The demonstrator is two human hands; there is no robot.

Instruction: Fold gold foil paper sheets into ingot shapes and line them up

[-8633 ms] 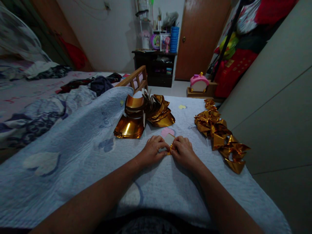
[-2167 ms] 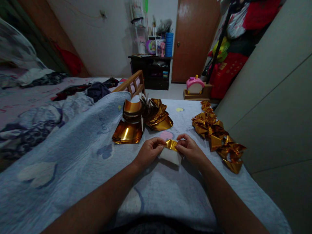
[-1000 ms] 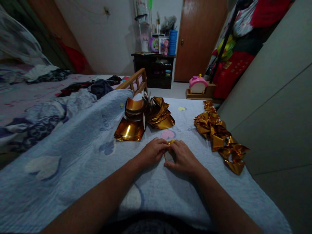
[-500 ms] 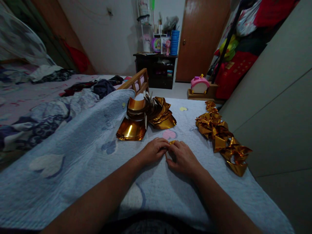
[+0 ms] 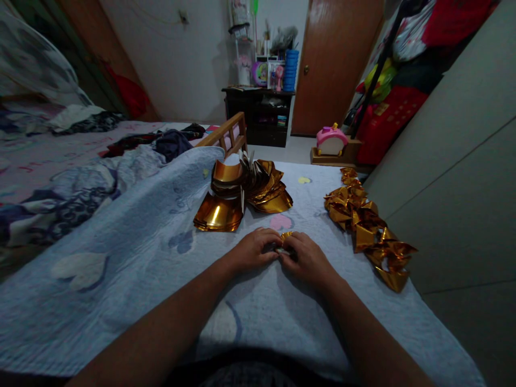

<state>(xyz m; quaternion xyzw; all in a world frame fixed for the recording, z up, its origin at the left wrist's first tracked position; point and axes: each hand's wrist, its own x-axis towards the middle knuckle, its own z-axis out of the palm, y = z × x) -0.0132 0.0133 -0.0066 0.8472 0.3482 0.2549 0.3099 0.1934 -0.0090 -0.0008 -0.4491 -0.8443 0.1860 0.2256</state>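
Between my two hands is a small piece of gold foil paper [image 5: 286, 235], mostly hidden by the fingers. My left hand [image 5: 258, 250] pinches its left side, thumb and fingertips together. From the right, my right hand [image 5: 304, 255] pinches the same piece, its fingertips almost touching the left ones. Just beyond the hands lies a fanned stack of gold foil sheets [image 5: 220, 212], with pale undersides showing. Over to the right, several folded gold foil pieces [image 5: 358, 215] lie in a long heap.
Everything rests on a light blue quilt [image 5: 161, 301] with heart patterns. A wooden bed rail [image 5: 226, 131] stands at the far edge. White cabinet panels [image 5: 459, 177] border the right side. A pink toy [image 5: 331, 140] sits beyond the bed.
My left thumb has moved right, close to the right thumb. The right thumb and fingers have closed together over the foil paper. The stack and heap are unchanged.
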